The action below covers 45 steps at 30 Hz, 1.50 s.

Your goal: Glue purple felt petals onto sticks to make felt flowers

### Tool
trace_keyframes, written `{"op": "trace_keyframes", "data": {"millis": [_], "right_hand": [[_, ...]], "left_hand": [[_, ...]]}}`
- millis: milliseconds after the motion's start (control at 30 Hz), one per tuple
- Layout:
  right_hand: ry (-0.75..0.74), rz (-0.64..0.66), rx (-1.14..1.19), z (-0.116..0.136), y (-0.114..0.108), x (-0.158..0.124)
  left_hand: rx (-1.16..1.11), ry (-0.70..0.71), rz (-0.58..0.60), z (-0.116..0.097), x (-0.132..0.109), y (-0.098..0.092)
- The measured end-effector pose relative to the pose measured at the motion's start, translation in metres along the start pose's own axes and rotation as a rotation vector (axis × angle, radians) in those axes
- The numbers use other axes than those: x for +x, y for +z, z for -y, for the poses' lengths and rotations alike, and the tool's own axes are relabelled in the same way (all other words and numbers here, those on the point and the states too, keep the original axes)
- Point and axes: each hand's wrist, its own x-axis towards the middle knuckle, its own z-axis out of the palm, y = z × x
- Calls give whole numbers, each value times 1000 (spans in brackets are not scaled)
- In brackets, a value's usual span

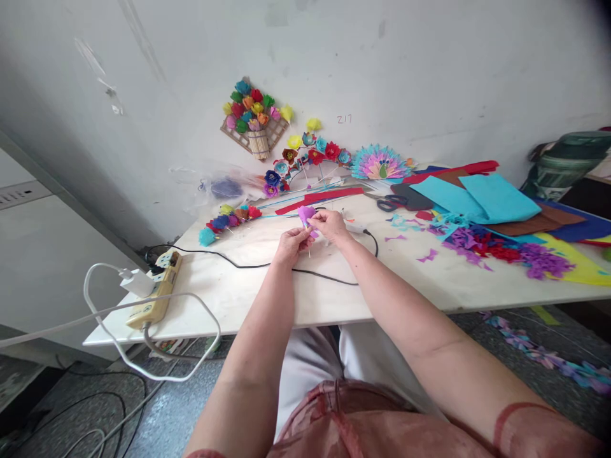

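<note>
My left hand [292,242] and my right hand [329,224] meet over the middle of the white table [248,292]. Both pinch a small purple paper flower [305,214] on a thin stick. The left fingers are closed low on the stick, and the right fingers are closed on the petals. A black cable [248,264] runs on the table just under my hands.
Finished paper flowers [229,221] lie left of my hands, with more [305,156] against the wall. Scissors [389,203], blue felt sheets [477,197] and purple and red paper scraps [506,251] lie to the right. A power strip [157,296] sits at the table's left edge.
</note>
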Motion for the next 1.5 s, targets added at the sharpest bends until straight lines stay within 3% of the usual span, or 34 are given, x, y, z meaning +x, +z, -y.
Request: {"op": "trace_keyframes", "data": {"millis": [433,533,667,867,1033,1233,1500], "right_hand": [[-10,41,-45,2,-4,0],[9,-51,-64,3,-12,4],[140,-199,-269,1,-30,11],[267,-251,-423,-7,-56,19],[294,-165,-604,-8,-67,19],[432,42,-910,-2,-71,18],[494,194,-1015,-10,-67,17]], "left_hand": [[93,67,-55,1,2,2],[84,54,-62,1,3,1],[62,54,-87,3,4,-1],[56,61,-136,3,5,-1],[47,66,-185,4,5,-1],[26,71,-210,7,7,-3],[33,65,-231,7,6,-4]]}}
